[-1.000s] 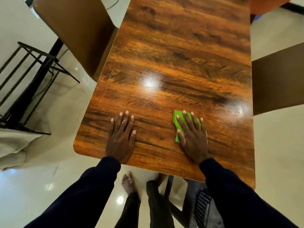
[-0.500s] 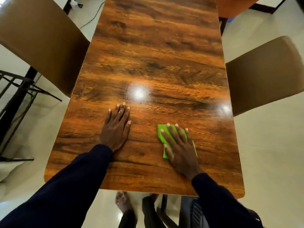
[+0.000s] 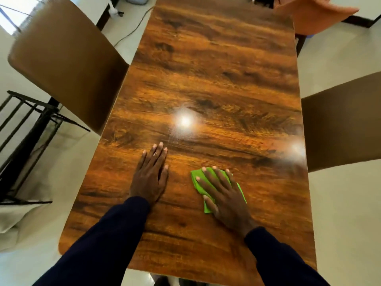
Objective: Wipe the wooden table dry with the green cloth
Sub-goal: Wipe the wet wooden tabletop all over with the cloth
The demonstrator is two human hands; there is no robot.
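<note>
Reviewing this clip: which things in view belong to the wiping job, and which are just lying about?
In the job: wooden table; green cloth, pressed flat under the right hand; left hand, flat on the table.
Just lying about: left brown chair; right brown chair; orange chair; black metal rack; cable on the floor.

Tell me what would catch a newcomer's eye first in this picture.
The bright green cloth stands out, pressed flat under the right hand on the near right part of the table. The glossy wooden table fills the middle, with a white light glare just beyond the left hand, which lies flat on the wood.
</note>
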